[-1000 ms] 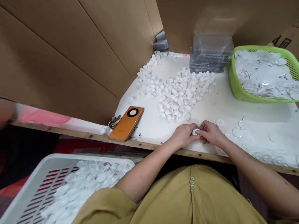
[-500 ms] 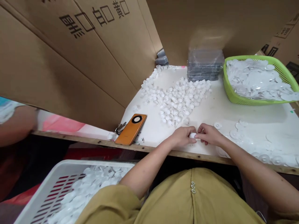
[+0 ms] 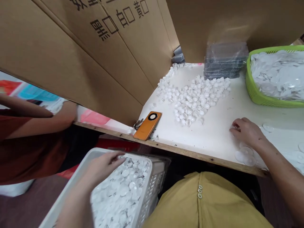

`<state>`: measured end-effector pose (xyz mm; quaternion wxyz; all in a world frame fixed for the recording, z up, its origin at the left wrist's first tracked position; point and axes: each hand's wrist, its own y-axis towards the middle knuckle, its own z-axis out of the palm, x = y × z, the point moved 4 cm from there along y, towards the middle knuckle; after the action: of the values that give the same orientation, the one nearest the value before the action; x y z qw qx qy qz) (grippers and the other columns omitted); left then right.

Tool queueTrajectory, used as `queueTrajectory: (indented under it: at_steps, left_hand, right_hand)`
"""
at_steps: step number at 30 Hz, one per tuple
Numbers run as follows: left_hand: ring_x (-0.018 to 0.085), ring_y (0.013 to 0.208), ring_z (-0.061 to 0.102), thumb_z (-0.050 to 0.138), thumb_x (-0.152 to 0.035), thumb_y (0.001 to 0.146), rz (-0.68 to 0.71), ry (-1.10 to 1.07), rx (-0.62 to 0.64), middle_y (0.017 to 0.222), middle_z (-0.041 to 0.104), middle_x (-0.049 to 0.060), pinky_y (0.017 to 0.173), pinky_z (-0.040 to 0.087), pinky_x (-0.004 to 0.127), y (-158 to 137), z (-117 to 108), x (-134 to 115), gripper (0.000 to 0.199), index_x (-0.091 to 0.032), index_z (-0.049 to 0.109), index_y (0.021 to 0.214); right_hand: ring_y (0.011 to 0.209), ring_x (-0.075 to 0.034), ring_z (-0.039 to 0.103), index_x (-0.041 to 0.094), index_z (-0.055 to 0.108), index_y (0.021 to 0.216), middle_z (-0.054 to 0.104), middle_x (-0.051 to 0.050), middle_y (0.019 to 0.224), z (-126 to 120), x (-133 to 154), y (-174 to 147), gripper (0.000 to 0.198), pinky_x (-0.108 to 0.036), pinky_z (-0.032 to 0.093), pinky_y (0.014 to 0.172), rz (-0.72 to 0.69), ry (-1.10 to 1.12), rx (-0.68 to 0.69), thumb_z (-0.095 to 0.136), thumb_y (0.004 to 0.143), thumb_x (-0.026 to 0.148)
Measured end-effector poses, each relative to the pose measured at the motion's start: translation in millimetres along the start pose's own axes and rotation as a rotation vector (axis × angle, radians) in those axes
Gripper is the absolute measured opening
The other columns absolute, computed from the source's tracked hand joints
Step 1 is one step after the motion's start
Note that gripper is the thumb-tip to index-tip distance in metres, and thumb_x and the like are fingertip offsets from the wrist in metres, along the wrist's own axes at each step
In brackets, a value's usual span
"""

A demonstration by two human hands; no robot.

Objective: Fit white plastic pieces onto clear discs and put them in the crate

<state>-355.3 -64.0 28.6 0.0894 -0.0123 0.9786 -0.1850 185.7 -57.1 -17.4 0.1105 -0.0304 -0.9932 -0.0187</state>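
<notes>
Tabletop [image 3: 216,129], left hand [image 3: 103,166] above basket [image 3: 154,180]

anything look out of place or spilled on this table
The orange phone lies aslant, its lower end at the wooden front edge, beside what look like keys; these seem odd near the loose white plastic caps. Dark specks also dot the tabletop there. Nothing looks clearly broken.

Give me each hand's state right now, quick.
Left hand: open over the white basket, nothing visible in its grip.
Right hand: fingers curled at the white tabletop; whether it holds anything cannot be told.
</notes>
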Motion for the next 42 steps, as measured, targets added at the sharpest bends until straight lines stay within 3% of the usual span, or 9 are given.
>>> queueTrajectory:
  at_steps: [4, 7, 11, 15, 18, 21, 24, 33, 42]
  left_hand:
    - [0.022, 0.093, 0.062, 0.037, -0.039, 0.091, 0.302, -0.084, -0.228, 0.100, 0.069, 0.007, 0.085, 0.046, 0.031, 37, 4, -149, 0.035, -0.020, 0.066, 0.093]
    - [0.022, 0.091, 0.062, 0.040, -0.031, 0.093, 0.498, -0.014, -0.245, 0.094, 0.067, 0.010, 0.081, 0.047, 0.030, 61, 19, -256, 0.029, -0.017, 0.065, 0.092]
    - [0.027, 0.094, 0.062, 0.054, -0.033, 0.087, 0.539, 0.163, -0.155, 0.095, 0.064, 0.014, 0.078, 0.049, 0.033, 85, 43, -322, 0.024, -0.012, 0.066, 0.095]
    - [0.026, 0.089, 0.063, 0.059, -0.026, 0.082, 0.578, 0.153, -0.098, 0.093, 0.064, 0.012, 0.075, 0.049, 0.032, 92, 58, -325, 0.019, -0.013, 0.066, 0.094]
    - [0.017, 0.078, 0.061, 0.058, -0.020, 0.081, 0.657, -0.145, -0.030, 0.086, 0.064, 0.004, 0.072, 0.048, 0.027, 82, 69, -318, 0.019, -0.017, 0.063, 0.099]
    - [0.013, 0.080, 0.059, 0.061, -0.024, 0.082, 0.701, -0.472, 0.052, 0.091, 0.064, 0.001, 0.074, 0.048, 0.025, 69, 82, -315, 0.022, -0.020, 0.062, 0.103]
    - [0.018, 0.097, 0.056, 0.074, -0.027, 0.073, 0.766, -0.475, -0.003, 0.102, 0.061, 0.004, 0.088, 0.045, 0.031, 64, 90, -316, 0.025, -0.021, 0.068, 0.096]
    - [0.019, 0.086, 0.055, 0.078, -0.029, 0.070, 0.860, -0.336, 0.019, 0.086, 0.064, 0.004, 0.079, 0.043, 0.029, 71, 98, -317, 0.023, -0.017, 0.067, 0.086]
    - [0.019, 0.084, 0.056, 0.071, -0.043, 0.076, 0.873, -0.409, 0.032, 0.087, 0.064, 0.005, 0.078, 0.044, 0.030, 73, 101, -313, 0.028, -0.018, 0.069, 0.088]
  right_hand:
    - [0.063, -0.017, 0.054, 0.018, 0.063, 0.090, 0.061, -0.009, 0.092, -2, 11, -2, 0.019, -0.029, 0.026, 0.049, 0.020, -0.130, -0.106, 0.046, 0.088, 0.026]
    - [0.069, -0.019, 0.056, 0.017, 0.063, 0.095, 0.061, -0.010, 0.096, 1, 11, -4, 0.021, -0.029, 0.025, 0.048, 0.011, -0.160, -0.187, 0.044, 0.089, 0.024]
    - [0.075, -0.021, 0.058, 0.018, 0.063, 0.097, 0.062, -0.009, 0.095, 4, 2, -5, 0.023, -0.029, 0.033, 0.053, 0.004, -0.045, -0.236, 0.042, 0.089, 0.024]
    - [0.080, -0.022, 0.059, 0.020, 0.063, 0.091, 0.063, -0.008, 0.092, -3, -6, -3, 0.021, -0.031, 0.043, 0.064, 0.011, 0.209, -0.284, 0.044, 0.088, 0.028]
    - [0.079, -0.021, 0.061, 0.022, 0.063, 0.090, 0.064, -0.005, 0.087, -4, -8, -4, 0.017, -0.033, 0.047, 0.073, 0.082, 0.501, -0.269, 0.052, 0.086, 0.034]
    - [0.070, -0.018, 0.063, 0.022, 0.061, 0.092, 0.064, -0.002, 0.078, 5, 1, -7, 0.022, -0.031, 0.050, 0.068, 0.191, 0.868, -0.090, 0.061, 0.081, 0.041]
    - [0.067, -0.016, 0.063, 0.021, 0.060, 0.090, 0.063, -0.001, 0.075, 11, 23, -10, 0.025, -0.028, 0.050, 0.061, 0.171, 1.048, 0.133, 0.064, 0.078, 0.043]
    - [0.049, -0.012, 0.055, 0.019, 0.058, 0.077, 0.058, 0.001, 0.055, 25, 61, -1, 0.025, -0.022, 0.039, 0.043, 0.209, 0.960, 0.433, 0.065, 0.074, 0.043]
    - [0.041, -0.012, 0.054, 0.019, 0.052, 0.073, 0.057, 0.002, 0.049, 28, 62, 1, 0.029, -0.020, 0.034, 0.039, 0.297, 0.774, 0.501, 0.069, 0.072, 0.043]
